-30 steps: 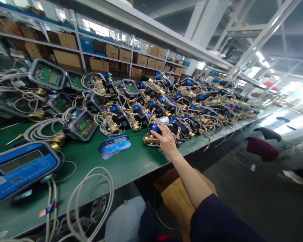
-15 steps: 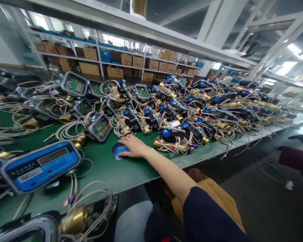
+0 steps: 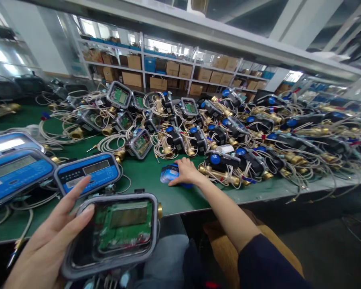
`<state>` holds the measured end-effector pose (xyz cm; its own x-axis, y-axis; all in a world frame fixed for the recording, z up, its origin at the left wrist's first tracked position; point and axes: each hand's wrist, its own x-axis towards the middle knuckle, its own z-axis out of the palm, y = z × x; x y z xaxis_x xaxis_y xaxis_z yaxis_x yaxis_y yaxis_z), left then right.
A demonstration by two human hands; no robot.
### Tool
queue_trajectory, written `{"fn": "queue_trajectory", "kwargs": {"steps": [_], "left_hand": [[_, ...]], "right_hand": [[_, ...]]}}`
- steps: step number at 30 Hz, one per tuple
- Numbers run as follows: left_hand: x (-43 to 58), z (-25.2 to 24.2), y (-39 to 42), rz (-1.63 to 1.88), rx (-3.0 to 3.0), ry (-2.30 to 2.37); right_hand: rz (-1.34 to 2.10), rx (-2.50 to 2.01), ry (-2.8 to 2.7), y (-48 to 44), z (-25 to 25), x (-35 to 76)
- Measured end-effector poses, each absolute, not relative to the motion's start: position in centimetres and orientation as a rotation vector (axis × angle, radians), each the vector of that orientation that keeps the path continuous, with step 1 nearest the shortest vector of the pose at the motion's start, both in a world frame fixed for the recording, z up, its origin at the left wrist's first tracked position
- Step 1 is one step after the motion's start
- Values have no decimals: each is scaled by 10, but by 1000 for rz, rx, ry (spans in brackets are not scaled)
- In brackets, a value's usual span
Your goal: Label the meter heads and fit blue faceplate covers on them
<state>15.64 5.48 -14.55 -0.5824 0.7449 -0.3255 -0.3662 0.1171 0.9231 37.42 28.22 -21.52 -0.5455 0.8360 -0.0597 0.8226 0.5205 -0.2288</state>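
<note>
My left hand (image 3: pixel 52 237) grips the left side of a meter (image 3: pixel 126 224) close to me. Its index finger points out, and its thumb lies over the rim. Through the meter's clear window show a green circuit board and a grey display; no blue faceplate covers them. My right hand (image 3: pixel 186 172) is farther off on the green bench, its thumb and fingers closed on shiny blue faceplates (image 3: pixel 168 173). How many it holds, I cannot tell. Left of the near meter lie meters with blue faceplates fitted, one of them a blue-faced meter (image 3: pixel 99 168) just beyond my left fingertips.
Brass-fitted meters with coiled cables (image 3: pixel 222 132) crowd the back and right of the green bench (image 3: pixel 144 180). A meter with a bare board (image 3: pixel 140 143) lies beyond my right hand. A metal shelf beam (image 3: pixel 168 30) crosses overhead. Cardboard boxes (image 3: pixel 159 83) fill racks behind.
My left hand has come into view with the near meter, which sat partly out of view at the lower left. The view has swung left. My right hand stays at the blue faceplates.
</note>
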Motion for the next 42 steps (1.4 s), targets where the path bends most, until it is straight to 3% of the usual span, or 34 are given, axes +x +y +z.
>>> {"fn": "queue_trajectory", "kwargs": {"steps": [10, 19, 25, 27, 30, 42], "left_hand": [[176, -187, 124, 1625, 648, 1345], [171, -232, 144, 1788, 1158, 1622], [173, -230, 138, 1679, 1643, 1813], [171, -228, 136, 1665, 1767, 1871], [172, -222, 123, 1646, 1894, 1883], [172, -208, 90, 1655, 1982, 1736]], "right_hand": [[309, -1602, -2602, 281, -216, 379], [-62, -1506, -2531, 243, -227, 391], [-216, -1151, -2465, 244, -260, 401], [-593, -891, -2390, 257, -274, 403], [-832, -691, -2362, 269, -280, 408], [-785, -601, -2413, 261, -253, 409]]}}
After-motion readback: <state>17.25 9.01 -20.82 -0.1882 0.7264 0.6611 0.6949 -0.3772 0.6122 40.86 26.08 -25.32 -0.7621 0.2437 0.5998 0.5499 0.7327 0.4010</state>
